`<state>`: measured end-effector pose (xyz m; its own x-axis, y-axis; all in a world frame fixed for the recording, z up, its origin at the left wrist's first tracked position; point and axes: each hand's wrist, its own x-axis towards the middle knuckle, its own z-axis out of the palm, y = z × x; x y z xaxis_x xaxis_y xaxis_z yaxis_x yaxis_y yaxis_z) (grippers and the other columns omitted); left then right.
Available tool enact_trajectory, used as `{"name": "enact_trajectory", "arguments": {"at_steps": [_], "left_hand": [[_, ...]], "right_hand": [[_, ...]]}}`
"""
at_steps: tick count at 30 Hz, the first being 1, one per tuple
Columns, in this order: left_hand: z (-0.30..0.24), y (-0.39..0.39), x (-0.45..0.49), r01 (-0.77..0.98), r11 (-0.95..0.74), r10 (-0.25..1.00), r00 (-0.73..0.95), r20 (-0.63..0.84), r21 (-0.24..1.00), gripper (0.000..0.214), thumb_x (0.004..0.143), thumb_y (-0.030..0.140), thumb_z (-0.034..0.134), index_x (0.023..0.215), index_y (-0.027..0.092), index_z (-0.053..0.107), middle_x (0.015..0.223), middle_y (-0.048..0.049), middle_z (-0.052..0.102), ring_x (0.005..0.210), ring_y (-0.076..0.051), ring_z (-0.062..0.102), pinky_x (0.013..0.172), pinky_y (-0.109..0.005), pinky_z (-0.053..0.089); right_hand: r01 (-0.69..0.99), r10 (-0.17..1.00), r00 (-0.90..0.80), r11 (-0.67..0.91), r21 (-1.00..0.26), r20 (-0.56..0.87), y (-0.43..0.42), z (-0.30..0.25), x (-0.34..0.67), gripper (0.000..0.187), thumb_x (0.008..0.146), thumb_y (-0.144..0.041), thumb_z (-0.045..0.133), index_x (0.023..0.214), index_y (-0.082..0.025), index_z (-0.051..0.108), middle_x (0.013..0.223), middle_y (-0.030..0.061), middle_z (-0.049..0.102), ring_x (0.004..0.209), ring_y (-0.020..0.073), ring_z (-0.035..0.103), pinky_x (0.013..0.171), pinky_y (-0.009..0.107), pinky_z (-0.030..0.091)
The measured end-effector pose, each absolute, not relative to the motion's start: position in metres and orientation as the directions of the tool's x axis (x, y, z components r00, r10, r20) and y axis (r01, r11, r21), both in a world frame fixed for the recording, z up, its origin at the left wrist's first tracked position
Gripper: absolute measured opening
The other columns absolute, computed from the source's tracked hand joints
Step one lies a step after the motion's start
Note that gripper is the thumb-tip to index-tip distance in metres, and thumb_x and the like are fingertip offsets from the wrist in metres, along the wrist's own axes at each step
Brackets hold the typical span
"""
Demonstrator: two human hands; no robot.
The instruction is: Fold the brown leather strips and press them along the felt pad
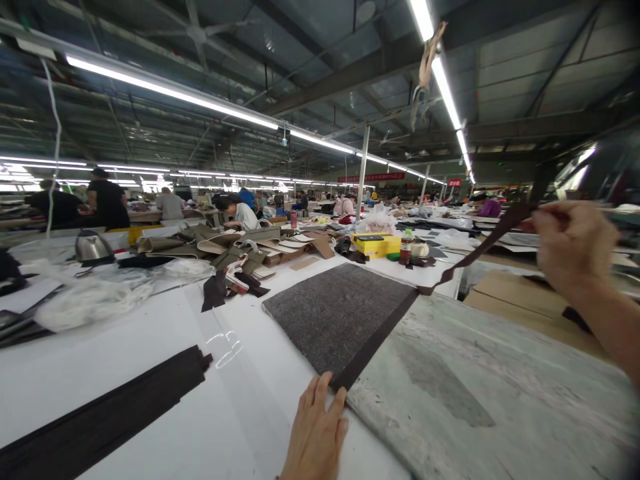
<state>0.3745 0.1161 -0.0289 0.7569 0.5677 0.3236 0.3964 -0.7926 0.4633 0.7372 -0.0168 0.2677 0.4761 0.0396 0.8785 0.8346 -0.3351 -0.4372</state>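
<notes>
A dark grey felt-like panel (340, 313) lies on the worktable, with a smooth dark brown strip (377, 340) along its right edge. My left hand (316, 427) lies with fingers stretched out on the panel's near corner, at the strip's end. Raised at the right, my right hand (575, 243) pinches the free end of a dark ribbon-like strip (480, 250). That strip sags and twists down to the panel's far right corner. A stack of long dark strips (110, 413) rests at the lower left.
A stained pale slab (480, 373) adjoins the panel on the right. Behind are a yellow box (376, 245), a bottle (406, 247), piled cut pieces (240, 247), a steel kettle (93, 247) and plastic bags (95, 300). Brown cardboard (530, 310) lies at the right. Several people work further back.
</notes>
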Motion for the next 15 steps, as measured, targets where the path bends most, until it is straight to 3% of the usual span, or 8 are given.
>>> {"name": "enact_trajectory", "arguments": {"at_steps": [3,5,11,15], "left_hand": [[-0.026,0.116,0.373,0.387,-0.796,0.558,0.768,0.315,0.465,0.042,0.093,0.029,0.047,0.134,0.030,0.052,0.149,-0.0068,0.036,0.135,-0.030,0.035,0.111,-0.048,0.031],[-0.025,0.116,0.372,0.387,-0.797,0.556,0.769,0.315,0.463,0.041,0.093,0.029,0.047,0.134,0.030,0.052,0.149,-0.0067,0.036,0.135,-0.030,0.035,0.111,-0.048,0.031],[-0.025,0.115,0.373,0.409,-0.791,0.575,0.750,0.326,0.455,0.041,0.092,0.027,0.047,0.133,0.032,0.052,0.149,-0.0041,0.037,0.135,-0.029,0.034,0.111,-0.046,0.031],[-0.026,0.115,0.373,0.398,-0.803,0.565,0.747,0.350,0.444,0.041,0.093,0.027,0.047,0.133,0.033,0.052,0.150,-0.0034,0.036,0.137,-0.028,0.032,0.112,-0.047,0.029]], "right_hand": [[0.836,0.352,0.548,-0.192,-0.515,0.759,0.007,0.255,0.729,0.007,0.084,-0.018,0.063,0.082,-0.012,0.066,0.070,0.0054,0.065,0.064,0.0145,0.059,0.068,0.030,0.041],[0.816,0.453,0.546,-0.094,-0.571,0.705,0.013,0.255,0.723,0.006,0.084,-0.014,0.064,0.078,-0.012,0.064,0.068,0.0052,0.064,0.060,0.0136,0.059,0.064,0.029,0.043],[0.809,0.315,0.486,0.191,-0.556,0.815,-0.003,0.295,0.700,0.016,0.097,-0.014,0.047,0.109,-0.007,0.054,0.114,0.0204,0.059,0.087,0.0104,0.062,0.079,0.029,0.046],[0.819,0.346,0.505,0.096,-0.565,0.791,0.014,0.290,0.691,0.012,0.091,-0.012,0.055,0.097,-0.003,0.061,0.093,0.0159,0.065,0.074,0.0108,0.063,0.072,0.029,0.047]]}}
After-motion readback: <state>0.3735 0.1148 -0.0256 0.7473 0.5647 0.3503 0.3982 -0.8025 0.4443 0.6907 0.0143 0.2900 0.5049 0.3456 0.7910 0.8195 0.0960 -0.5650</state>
